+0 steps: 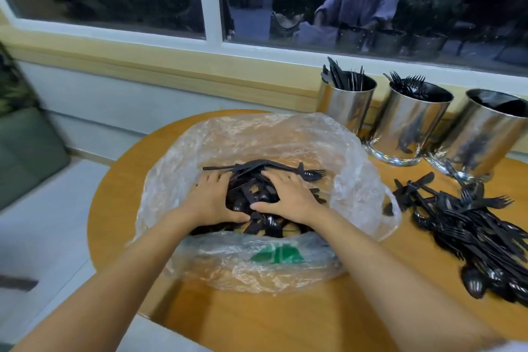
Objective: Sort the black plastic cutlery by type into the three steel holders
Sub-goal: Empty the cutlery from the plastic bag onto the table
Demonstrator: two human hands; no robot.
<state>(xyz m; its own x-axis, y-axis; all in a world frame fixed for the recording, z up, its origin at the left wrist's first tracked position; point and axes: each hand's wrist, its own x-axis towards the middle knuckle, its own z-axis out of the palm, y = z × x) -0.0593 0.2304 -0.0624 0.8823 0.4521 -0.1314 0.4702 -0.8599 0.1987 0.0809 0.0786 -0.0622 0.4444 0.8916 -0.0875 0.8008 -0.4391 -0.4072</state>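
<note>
Nothing legible here, folks. The one candidate is a green printed patch (277,255) on the clear plastic bag (257,134), on the side toward the counter's (257,323) near edge. The film there is crumpled and folded over it, so no letter or number comes through. Over at the far right edge, the steel holders (408,120) show mirror reflections only.
</note>
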